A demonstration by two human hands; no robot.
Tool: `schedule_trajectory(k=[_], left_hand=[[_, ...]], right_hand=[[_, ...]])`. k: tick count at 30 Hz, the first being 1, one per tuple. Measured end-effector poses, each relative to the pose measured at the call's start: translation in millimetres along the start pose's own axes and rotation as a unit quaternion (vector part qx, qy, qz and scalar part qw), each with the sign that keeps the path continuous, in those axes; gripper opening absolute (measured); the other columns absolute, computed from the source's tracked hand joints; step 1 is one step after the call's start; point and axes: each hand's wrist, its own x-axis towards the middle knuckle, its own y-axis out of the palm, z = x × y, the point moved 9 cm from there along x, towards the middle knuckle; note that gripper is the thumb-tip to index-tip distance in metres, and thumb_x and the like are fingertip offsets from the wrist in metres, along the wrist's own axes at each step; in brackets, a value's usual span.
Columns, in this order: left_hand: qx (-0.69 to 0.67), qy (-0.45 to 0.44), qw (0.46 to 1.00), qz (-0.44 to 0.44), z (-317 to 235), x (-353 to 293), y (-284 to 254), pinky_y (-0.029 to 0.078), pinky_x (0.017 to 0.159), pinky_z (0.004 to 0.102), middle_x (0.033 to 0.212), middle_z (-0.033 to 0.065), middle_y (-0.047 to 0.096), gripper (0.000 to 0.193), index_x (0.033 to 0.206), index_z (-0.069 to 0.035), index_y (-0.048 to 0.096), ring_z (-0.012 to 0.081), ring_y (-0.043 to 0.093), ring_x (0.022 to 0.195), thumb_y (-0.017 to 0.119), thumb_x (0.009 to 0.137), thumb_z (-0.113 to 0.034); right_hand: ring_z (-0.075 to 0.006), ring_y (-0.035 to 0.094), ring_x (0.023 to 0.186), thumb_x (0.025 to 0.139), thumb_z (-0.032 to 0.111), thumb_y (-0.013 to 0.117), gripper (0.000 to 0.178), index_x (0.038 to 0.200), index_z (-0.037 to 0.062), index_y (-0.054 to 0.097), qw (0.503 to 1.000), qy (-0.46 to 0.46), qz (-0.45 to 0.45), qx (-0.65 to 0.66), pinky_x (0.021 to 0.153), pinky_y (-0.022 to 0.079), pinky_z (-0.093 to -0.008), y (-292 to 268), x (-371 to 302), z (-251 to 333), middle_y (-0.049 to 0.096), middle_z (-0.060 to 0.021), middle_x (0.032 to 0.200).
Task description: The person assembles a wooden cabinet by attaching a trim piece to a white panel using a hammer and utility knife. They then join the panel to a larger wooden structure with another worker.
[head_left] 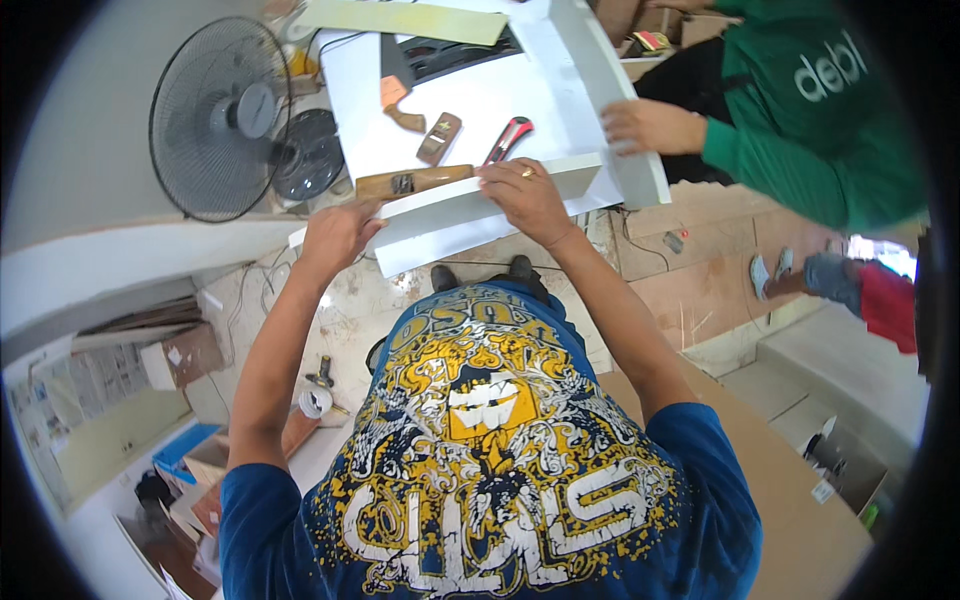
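A long white board [470, 200] stands on edge along the near side of the white work surface. Near its left end, my left hand [340, 237] is closed on the upper edge. My right hand [525, 198] grips the same edge farther right, fingers over the far side and a ring on one finger. Just beyond the board lies a long wooden tool [430, 179] with a dark middle; its kind is unclear. Past that are a small wooden hand plane [440, 138], a red and black utility knife [509, 140] and a handsaw [402, 105] with a wooden handle.
A co-worker in a green top stands at the right, a hand [655, 126] by the table's white side panel [590, 70]. A fan [215, 118] is at the left. A dark tool case [460, 58] and a pale yellow strip [410, 20] lie at the far end. Cables cross the floor.
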Motion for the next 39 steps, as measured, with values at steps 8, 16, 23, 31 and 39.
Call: schedule_trajectory(k=[8, 16, 23, 31, 39], left_hand=[[0.017, -0.018, 0.999, 0.025, 0.8, -0.1, 5.8, 0.056, 0.077, 0.0508, 0.102, 0.0176, 0.077, 0.038, 0.126, -0.01, 0.075, 0.0387, 0.073, 0.091, 0.069, 0.1, -0.038], [-0.005, -0.012, 1.0, 0.017, -1.5, 2.9, 4.1, 0.056, 0.078, 0.0502, 0.106, 0.0174, 0.077, 0.04, 0.127, -0.009, 0.075, 0.0392, 0.074, 0.093, 0.072, 0.098, -0.036], [-0.016, -0.017, 1.0, 0.009, 7.7, -0.2, 10.5, 0.057, 0.081, 0.0505, 0.112, 0.0175, 0.077, 0.043, 0.13, -0.009, 0.073, 0.0399, 0.074, 0.095, 0.07, 0.099, -0.037], [-0.038, 0.001, 0.999, -0.001, 8.1, 6.2, 10.5, 0.057, 0.082, 0.0509, 0.111, 0.0179, 0.076, 0.04, 0.129, -0.008, 0.074, 0.041, 0.073, 0.095, 0.07, 0.099, -0.034], [-0.011, 0.008, 1.0, -0.005, 5.7, -1.8, 22.7, 0.056, 0.078, 0.0516, 0.106, 0.0174, 0.076, 0.038, 0.127, -0.008, 0.073, 0.0423, 0.072, 0.091, 0.071, 0.099, -0.034]], right_hand=[[-0.019, 0.068, 0.124, 0.091, 0.009, 0.066, 0.016, 0.105, 0.0107, 0.074, 0.999, -0.02, 0.009, -0.049, 0.114, 0.04, -0.0492, 28.5, 14.8, 33.9, 0.076, -0.0035, 0.124], [-0.0174, 0.063, 0.135, 0.096, 0.012, 0.067, 0.021, 0.113, 0.0157, 0.078, 0.996, -0.037, 0.047, -0.064, 0.124, 0.029, -0.0566, 79.3, 38.3, 73.8, 0.075, 0.0024, 0.13], [-0.0139, 0.068, 0.122, 0.094, 0.016, 0.069, 0.014, 0.103, 0.0224, 0.077, 0.995, -0.006, 0.052, -0.088, 0.123, 0.03, -0.0572, 32.4, 16.4, 24.6, 0.077, 0.0078, 0.126], [-0.0173, 0.071, 0.118, 0.091, 0.016, 0.078, 0.009, 0.099, 0.0164, 0.074, 0.995, 0.082, 0.032, -0.045, 0.119, 0.038, -0.049, -58.4, -17.8, -46.0, 0.079, 0.004, 0.118], [-0.0364, 0.054, 0.134, 0.095, 0.02, 0.079, 0.041, 0.129, 0.002, 0.064, 0.894, 0.352, -0.277, 0.016, 0.115, 0.042, -0.0476, -67.4, -88.0, -11.4, 0.06, -0.0183, 0.139]])
